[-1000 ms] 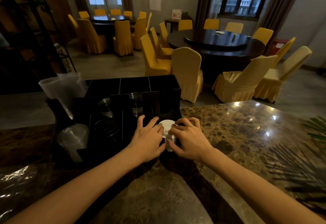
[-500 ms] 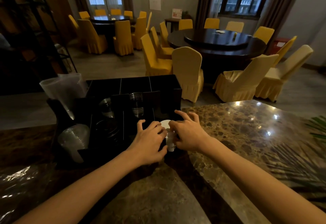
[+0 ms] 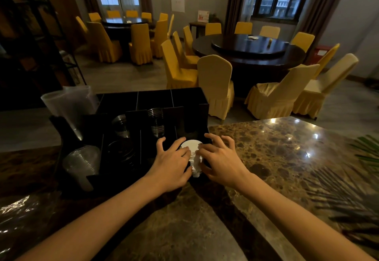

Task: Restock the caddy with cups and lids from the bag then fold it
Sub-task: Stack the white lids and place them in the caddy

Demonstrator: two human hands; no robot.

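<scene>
A black compartmented caddy stands on the marble counter. In its front right slot sits a stack of white lids. My left hand grips the stack from the left, thumb and forefinger against its side. From the right, my right hand pinches it, the other fingers spread over the caddy's edge. Clear cups lie in the left slot, and two more clear stacks stand further back. Dark lids fill a middle slot. A crumpled clear bag lies at the lower left.
A clear plastic sleeve sticks up from the caddy's back left corner. Palm leaves reach over the counter on the right. Beyond the counter are round dark tables and yellow-covered chairs.
Both hands have spread their fingers a little and slid apart, so more of the top white lid shows. The stack stays in the same slot.
</scene>
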